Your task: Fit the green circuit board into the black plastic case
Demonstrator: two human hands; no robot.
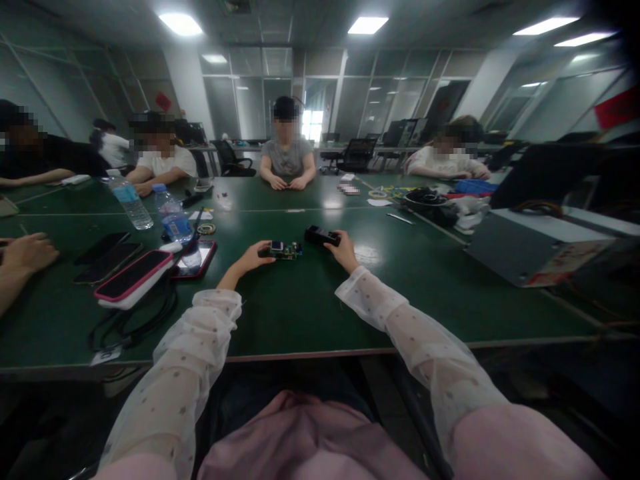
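Observation:
My left hand [254, 257] grips the left end of a small green circuit board [286, 251] that has a little dark screen on it. To its right, my right hand [343, 251] holds a black box-shaped case [320, 235] by its right end. The board and the case are apart, with a small gap between them, over the middle of the green table [300, 307]. My fingers partly cover the outer ends of both things.
Phones [134, 275], cables and two water bottles [131, 200] [173, 215] occupy the left side. Another person's hand [31, 253] rests at the far left. A grey metal box [530, 247] stands right, near a black bundle [425, 199]. People sit across the table.

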